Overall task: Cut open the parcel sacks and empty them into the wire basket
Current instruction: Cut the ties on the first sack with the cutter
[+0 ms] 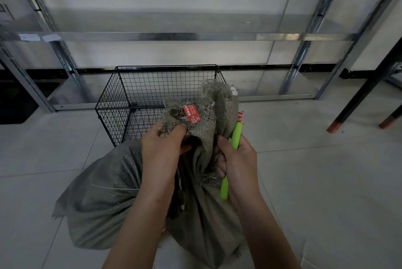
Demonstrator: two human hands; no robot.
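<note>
A full grey woven parcel sack (104, 192) stands on the floor in front of me, its frayed neck bunched upward with a red tag (191, 114) on it. My left hand (162, 145) grips the gathered neck just below the tag. My right hand (237, 160) holds a bright green cutter (236, 136) upright against the right side of the neck, and its fingers also pinch the sack fabric. The cutter's blade is hidden behind the fabric. The black wire basket (134, 92) stands right behind the sack with nothing visible inside.
Metal shelving rails (174, 36) run along the white wall behind the basket. Dark table legs (356, 103) with rusty feet stand at the right. The floor is pale tile. A black shape sits at the far left edge.
</note>
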